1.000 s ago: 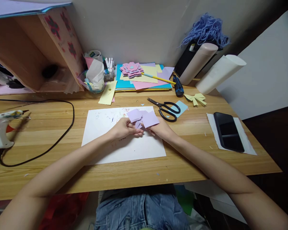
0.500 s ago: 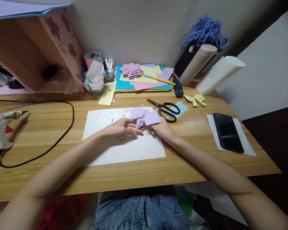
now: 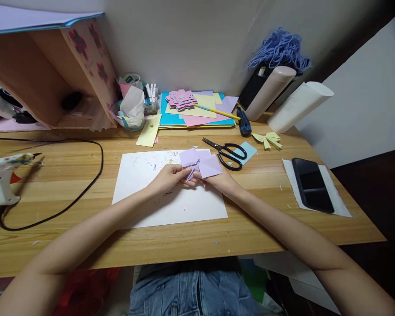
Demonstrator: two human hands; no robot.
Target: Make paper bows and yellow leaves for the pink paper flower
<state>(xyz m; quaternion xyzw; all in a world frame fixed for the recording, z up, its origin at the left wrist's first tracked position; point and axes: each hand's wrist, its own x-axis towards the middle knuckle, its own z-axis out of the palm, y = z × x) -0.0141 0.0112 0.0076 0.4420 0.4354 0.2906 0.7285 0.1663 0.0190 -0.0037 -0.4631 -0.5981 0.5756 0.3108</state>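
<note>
Left hand (image 3: 167,179) and right hand (image 3: 223,180) meet above the far half of a white sheet (image 3: 184,211), both holding a folded lilac paper (image 3: 211,165). The left hand is nearly closed, its thumb pressed down on a narrow pointed flap with the fingers curled beneath. The right hand grips from the other side, its fingers partly bent and largely hidden under the paper's broad square panels.

Just beside the white sheet's far right corner lie black-handled scissors (image 3: 219,147), resting partly over a light blue paper piece (image 3: 250,152). Farther out past that same corner are a yellow paper bow (image 3: 268,140) and a blue-and-black cutter (image 3: 244,126). Beyond the sheet's far edge, a pink layered paper flower (image 3: 181,100) on a yellow stem sits atop a stack of coloured paper (image 3: 171,119).

Well to the right of the sheet, a black phone (image 3: 312,184) rests on a small white paper; well to its left, a white glue gun (image 3: 1,175) trails a black cord across the wooden counter (image 3: 266,228).
</note>
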